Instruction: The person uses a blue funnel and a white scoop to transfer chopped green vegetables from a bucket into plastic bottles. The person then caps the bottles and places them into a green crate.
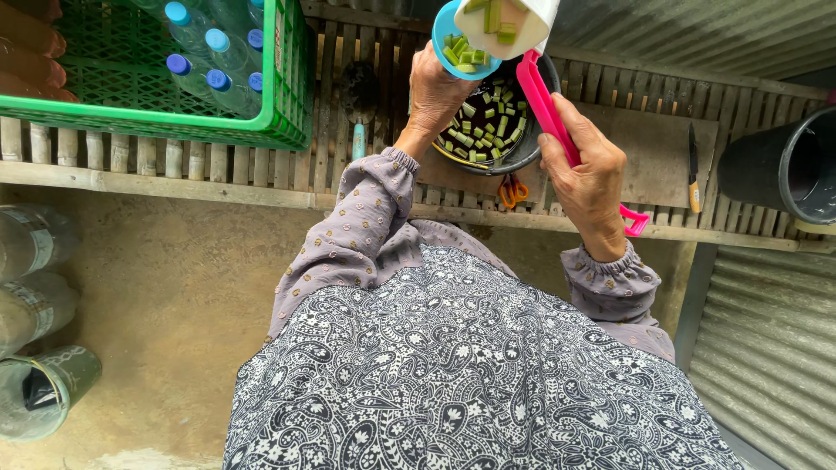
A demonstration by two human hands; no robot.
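Noted left hand (435, 91) with fingers gripping blue cup (466, 43) tilted above dark bowl (492, 130) on slatted bench (218, 161), right hand (592, 174) clasping pink ladle (544, 104); bowl part-filled with green pieces (488, 126), some left in cup.

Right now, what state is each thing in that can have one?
left hand: gripping the blue cup
blue cup: tilted, green pieces inside
right hand: gripping the pink handle
pink handle: slanted over the bowl
dark bowl: holds dark liquid and green pieces
knife: flat on the board
black bucket: on its side
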